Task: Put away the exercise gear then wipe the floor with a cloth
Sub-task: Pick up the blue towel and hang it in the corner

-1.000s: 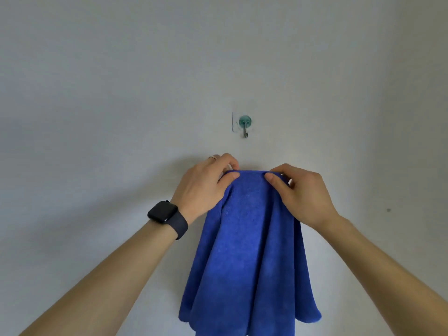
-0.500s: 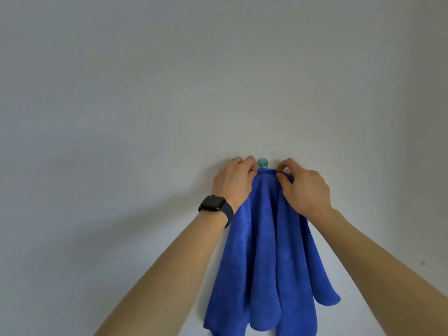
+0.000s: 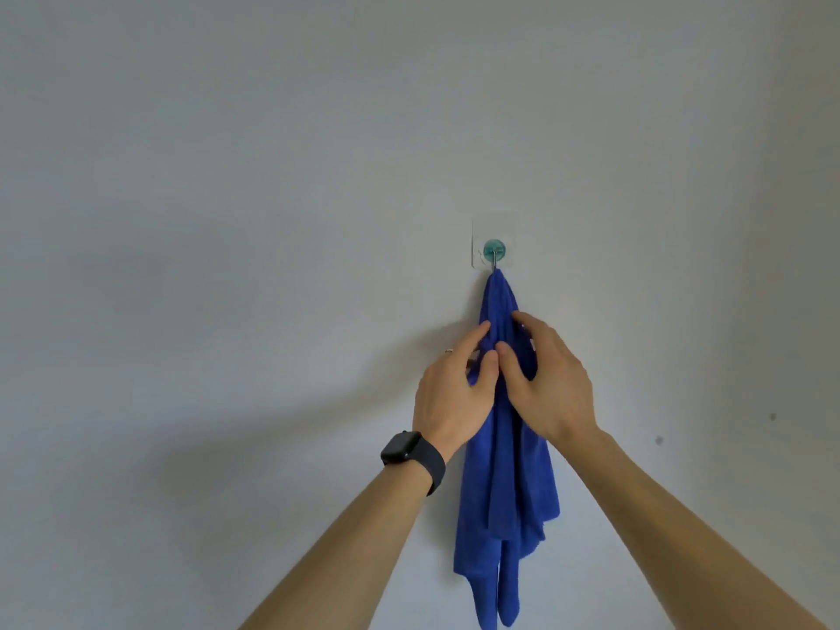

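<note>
The blue cloth [image 3: 504,493] hangs from the little green hook [image 3: 494,251] on the wall [image 3: 227,220]. Its top is caught on the hook, and the rest drops straight down below the hook in long folds.

Both hands are just below the hook, on the thin top part of the cloth. The left hand [image 3: 454,393] pinches a fold between its thumb and a finger. The right hand [image 3: 550,384] has its thumb and fingers curled round the cloth from the other side.

It is hard to say how far along the job is. The cloth is on the hook, so no wiping is going on right now. The person may be taking it down to wipe, or hanging it up after wiping; the view does not tell which. No floor and no exercise gear can be seen, only wall around the hook. The hands hide the part of the cloth under them, and the cloth covers the tip of the hook.
</note>
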